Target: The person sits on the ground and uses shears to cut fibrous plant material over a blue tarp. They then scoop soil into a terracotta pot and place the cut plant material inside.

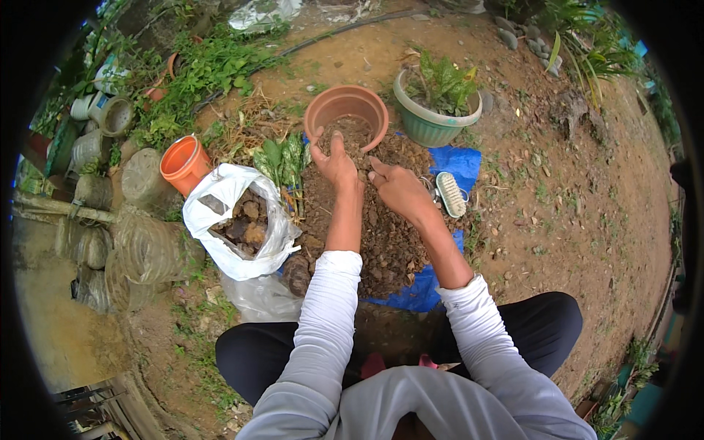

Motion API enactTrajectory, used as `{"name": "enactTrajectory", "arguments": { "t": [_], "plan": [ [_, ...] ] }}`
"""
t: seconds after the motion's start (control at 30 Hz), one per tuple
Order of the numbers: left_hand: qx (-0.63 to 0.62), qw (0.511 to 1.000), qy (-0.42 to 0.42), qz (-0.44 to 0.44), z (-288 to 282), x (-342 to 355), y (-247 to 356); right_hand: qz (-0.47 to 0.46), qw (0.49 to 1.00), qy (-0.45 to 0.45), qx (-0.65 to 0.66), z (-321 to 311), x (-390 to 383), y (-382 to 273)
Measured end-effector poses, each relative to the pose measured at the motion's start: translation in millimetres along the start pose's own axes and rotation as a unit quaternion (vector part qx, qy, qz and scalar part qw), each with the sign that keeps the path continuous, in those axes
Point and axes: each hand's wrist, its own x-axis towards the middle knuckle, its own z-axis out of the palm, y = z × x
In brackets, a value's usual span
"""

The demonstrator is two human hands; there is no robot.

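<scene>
A round terracotta-coloured pot [347,95] stands at the far end of a soil heap, with some soil inside. My left hand [339,167] is at its near rim, fingers apart and reaching over the edge. Just right of it, my right hand [402,192] hovers low over the soil, index finger stretched toward the rim and the other fingers partly hidden. Loose brown soil [389,249] covers most of a blue sheet [456,163]. Soil dust clings to my fingers.
A scrubbing brush [451,195] lies right of the soil. Behind it stands a green pot [433,130] with a leafy plant. To the left are uprooted leafy cuttings [282,163], a white bag [209,242] of soil clods, an orange bucket [185,166] and several plastic-wrapped bundles [150,246].
</scene>
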Motion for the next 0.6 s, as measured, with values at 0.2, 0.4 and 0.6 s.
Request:
{"name": "enactTrajectory", "arguments": {
  "t": [0.2, 0.4, 0.6],
  "plan": [
    [0.049, 0.984, 0.079, -0.154, 51, 50, 4, 0.016, 0.996, 0.073, -0.047, 3, 63, -12],
    [0.032, 0.954, -0.031, -0.298, 50, 100, 9, -0.025, 0.983, 0.113, -0.143, 2, 85, 0],
    [0.196, 0.967, -0.071, -0.146, 24, 78, 42, 0.039, 0.99, 0.133, -0.005, -19, 37, 38]
  ]
}}
